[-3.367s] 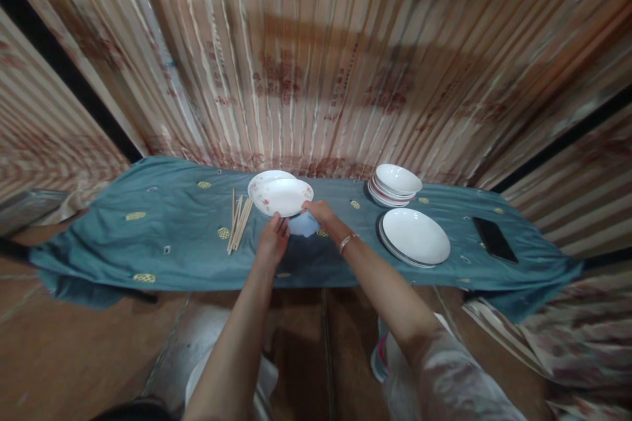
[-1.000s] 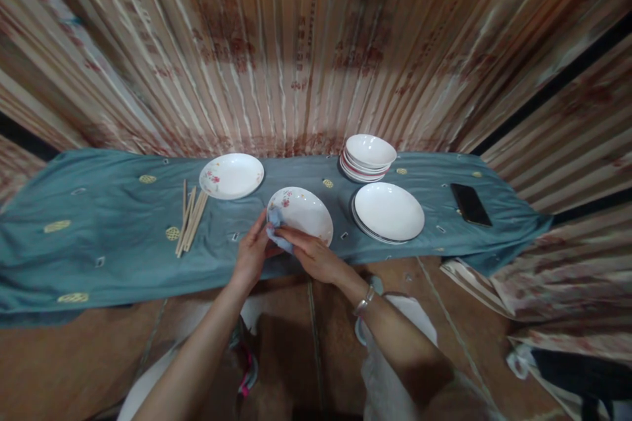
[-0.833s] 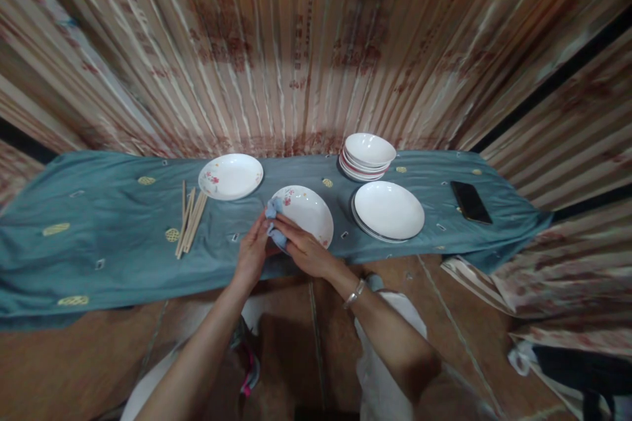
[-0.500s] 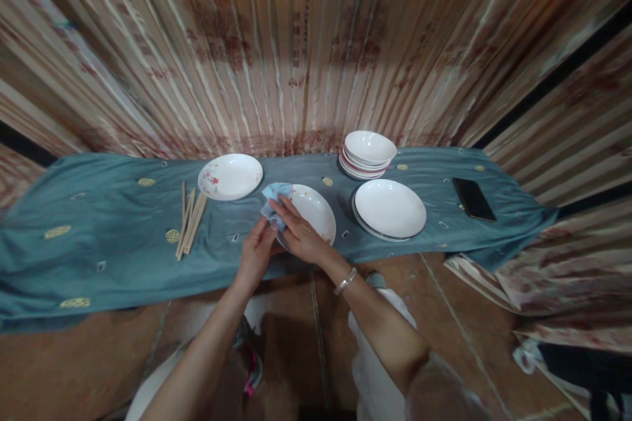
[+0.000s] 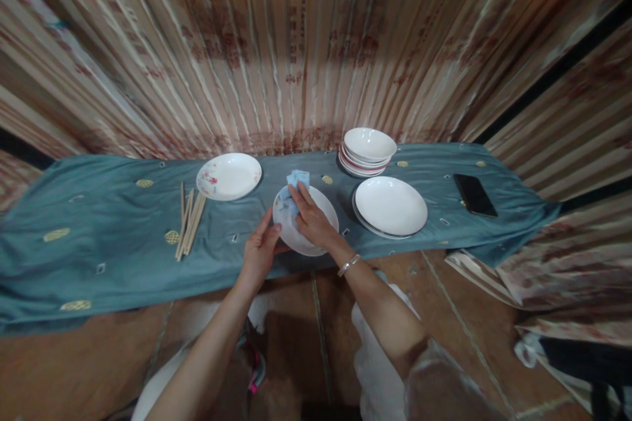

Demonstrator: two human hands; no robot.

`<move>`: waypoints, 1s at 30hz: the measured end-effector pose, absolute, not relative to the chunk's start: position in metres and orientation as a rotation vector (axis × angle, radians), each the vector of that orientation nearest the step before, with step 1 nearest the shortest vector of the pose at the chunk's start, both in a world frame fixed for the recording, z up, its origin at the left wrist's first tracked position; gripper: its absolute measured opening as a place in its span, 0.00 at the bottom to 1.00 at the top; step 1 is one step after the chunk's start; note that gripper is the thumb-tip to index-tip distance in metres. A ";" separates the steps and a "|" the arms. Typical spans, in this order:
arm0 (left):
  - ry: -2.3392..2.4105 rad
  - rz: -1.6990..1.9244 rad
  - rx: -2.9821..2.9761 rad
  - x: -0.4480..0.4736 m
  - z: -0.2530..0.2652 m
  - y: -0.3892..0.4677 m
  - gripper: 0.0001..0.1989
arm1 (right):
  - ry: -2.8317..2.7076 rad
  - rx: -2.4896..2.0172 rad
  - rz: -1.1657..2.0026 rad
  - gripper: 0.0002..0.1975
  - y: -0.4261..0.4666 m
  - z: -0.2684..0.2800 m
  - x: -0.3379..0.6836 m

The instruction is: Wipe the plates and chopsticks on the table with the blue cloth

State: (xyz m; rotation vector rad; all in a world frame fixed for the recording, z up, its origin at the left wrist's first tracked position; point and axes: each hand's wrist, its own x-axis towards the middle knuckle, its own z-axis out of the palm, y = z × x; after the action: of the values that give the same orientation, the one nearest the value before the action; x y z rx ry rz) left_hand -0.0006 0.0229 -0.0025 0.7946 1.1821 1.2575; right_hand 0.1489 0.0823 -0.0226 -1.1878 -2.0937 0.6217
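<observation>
Head view: our left grip [image 5: 261,245] grasps the white plate [image 5: 289,230] at its rim; our right grip [image 5: 312,217] holds the light-blue cloth [image 5: 297,178] upon it.

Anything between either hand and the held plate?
Yes, for the right hand: a blue cloth lies between it and the plate, toward the far rim and partly past it. For the left hand, nothing visible: its thumb is on the near-left rim; contact underneath is hidden.
</observation>
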 end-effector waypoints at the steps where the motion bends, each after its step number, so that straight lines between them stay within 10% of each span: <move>1: 1.183 1.253 0.799 -0.001 -0.003 0.023 0.35 | -2.106 -1.213 0.603 0.35 0.082 -0.023 0.152; 30: 1.242 1.289 0.877 0.002 -0.007 0.025 0.38 | -2.300 -1.578 0.739 0.21 0.025 0.004 0.203</move>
State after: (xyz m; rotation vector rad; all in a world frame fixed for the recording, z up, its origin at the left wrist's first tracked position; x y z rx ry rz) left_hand 0.0018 0.0255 -0.0071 0.8767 1.2416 1.2893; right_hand 0.2027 0.0252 0.0039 -1.5777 -2.2998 0.7388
